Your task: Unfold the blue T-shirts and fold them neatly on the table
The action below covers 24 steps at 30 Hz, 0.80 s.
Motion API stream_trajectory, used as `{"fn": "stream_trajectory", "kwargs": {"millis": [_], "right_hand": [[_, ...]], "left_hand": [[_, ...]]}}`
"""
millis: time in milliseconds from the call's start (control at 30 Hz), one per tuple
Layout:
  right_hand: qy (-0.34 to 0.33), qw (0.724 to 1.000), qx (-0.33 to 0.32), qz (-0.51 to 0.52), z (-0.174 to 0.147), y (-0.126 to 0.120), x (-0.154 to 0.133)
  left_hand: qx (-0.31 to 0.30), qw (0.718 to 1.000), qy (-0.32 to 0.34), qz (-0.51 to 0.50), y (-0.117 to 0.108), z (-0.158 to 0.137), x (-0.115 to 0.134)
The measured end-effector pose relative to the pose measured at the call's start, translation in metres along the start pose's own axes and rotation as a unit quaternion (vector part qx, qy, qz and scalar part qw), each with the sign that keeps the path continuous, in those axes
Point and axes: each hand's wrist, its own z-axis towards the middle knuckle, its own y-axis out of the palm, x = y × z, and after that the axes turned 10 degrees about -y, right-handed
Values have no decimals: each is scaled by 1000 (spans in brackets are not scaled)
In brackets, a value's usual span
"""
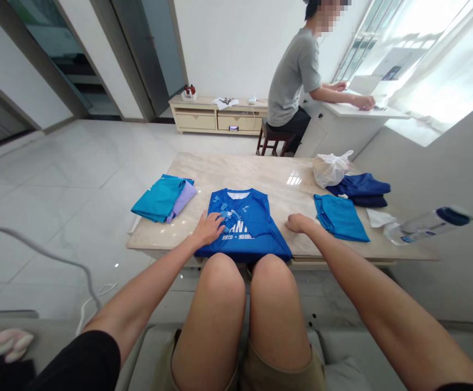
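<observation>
A blue sleeveless sports shirt point(236, 247) with white lettering lies on the marble-look table in front of my knees, its neckline away from me. One side is folded in over the front, and the lower part hangs at the table's near edge. My left hand point(209, 227) rests on the shirt's left side, fingers stretched out over the printed pattern. Just right of the shirt, my right hand point(297, 222) is curled closed on the tabletop, apart from the cloth. I see nothing in it.
Folded teal cloth point(158, 198) with a lilac piece lies left. To the right are a teal garment point(340, 217), navy clothing point(360, 187), a white plastic bag point(332, 168) and a clear bottle point(427, 225). A person point(293, 70) sits beyond, at a white counter point(342, 108).
</observation>
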Motion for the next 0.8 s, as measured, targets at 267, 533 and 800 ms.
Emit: {"fn": "stream_trajectory", "kwargs": {"millis": [267, 533, 800], "right_hand": [[7, 994, -36, 104, 58, -28, -39], [72, 955, -67, 281, 126, -9, -43], [14, 931, -194, 308, 146, -26, -46]], "left_hand": [[10, 974, -204, -104, -57, 83, -45], [-26, 951, -287, -110, -25, 156, -69], [-175, 940, -247, -159, -26, 193, -63]]}}
